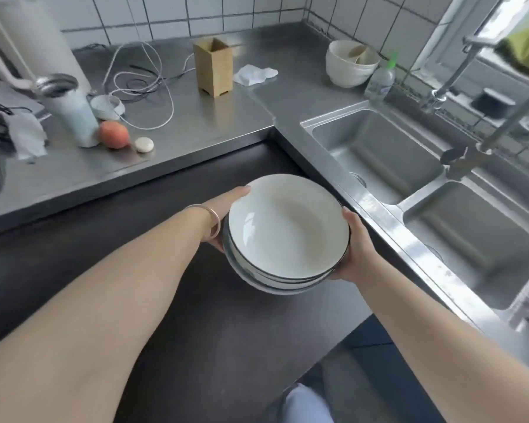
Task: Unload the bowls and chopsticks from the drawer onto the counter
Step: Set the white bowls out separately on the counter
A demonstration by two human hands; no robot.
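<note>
stack of bowls (287, 233) held in the air, nearer than the sink (379, 154) and just left of its front rim, over dark cabinet fronts. left hand (223, 215) and right hand (358, 248) clamp opposite sides, fingers curled under the lowest bowl, thumbs on the top rim; likely so the stack stays level and together. drawer not in view. worktop (226, 117) left of the sink looks the probable landing spot. wooden holder (214, 68) stands beyond it, perhaps for chopsticks; none seen.
</note>
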